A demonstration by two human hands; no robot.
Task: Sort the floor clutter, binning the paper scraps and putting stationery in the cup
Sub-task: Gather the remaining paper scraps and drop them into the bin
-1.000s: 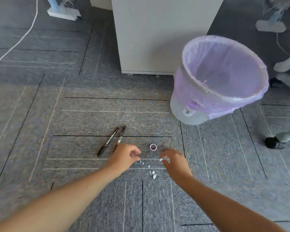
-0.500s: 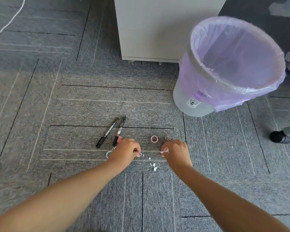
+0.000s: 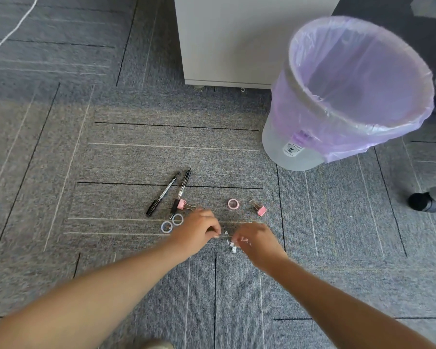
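— Well, starting big: grey carpet (image 3: 141,157) underfoot, pale cabinet (image 3: 237,39) at the top, and just right of it a translucent bin (image 3: 295,147) lined with a purple bag (image 3: 358,71), standing upright, well apart from both hands.

— And the stationery?

— Two black pens (image 3: 164,195) side by side, slanted, up-left of the hands. Pink binder clip (image 3: 181,204) touching the lower end of the right-hand pen; second pink binder clip (image 3: 260,209) off to the right. Pink tape roll (image 3: 233,204) between the clips. Two clear rings (image 3: 172,223) just left of the left hand.

— Hands?

— Left hand (image 3: 196,231) curled, fingertips pinched together near the carpet; can't tell whether anything sits between them. Right hand (image 3: 257,241) likewise curled, fingers drawn in, with something white showing under them.

— Paper scraps?

— Tiny white paper scraps (image 3: 230,246) on the carpet between the two hands, just beside the right fingertips, close to the left ones too.
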